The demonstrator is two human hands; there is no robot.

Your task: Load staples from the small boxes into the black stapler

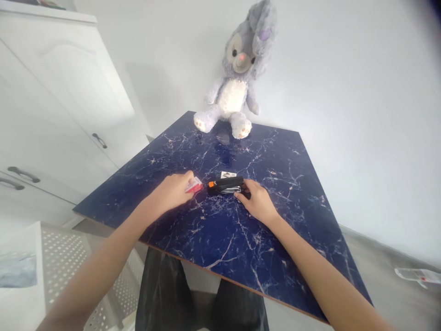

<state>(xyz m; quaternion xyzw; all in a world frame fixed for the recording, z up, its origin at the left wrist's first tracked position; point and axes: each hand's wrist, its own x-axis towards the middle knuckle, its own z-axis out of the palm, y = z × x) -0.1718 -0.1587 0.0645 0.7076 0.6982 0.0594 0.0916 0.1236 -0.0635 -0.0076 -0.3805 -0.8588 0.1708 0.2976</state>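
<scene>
My left hand (pixel 178 191) is closed around a small red and white box (pixel 194 185), held just above or on the dark blue tabletop, left of the stapler. A black stapler (pixel 227 183) with an orange tip lies across the middle of the table. At its right end, my right hand (pixel 257 200) grips it between thumb and fingers. Right behind the stapler is a small white box or card (pixel 228 174) with a dark picture on it, partly hidden by the stapler.
A grey plush rabbit (pixel 234 92) sits at the table's far edge against the wall. White cabinets (pixel 65 105) stand to the left, with a perforated white basket (pixel 65 257) below. The blue marble-patterned table (pixel 220 248) ends in front of my legs. A plastic package (pixel 418 276) lies on the floor at right.
</scene>
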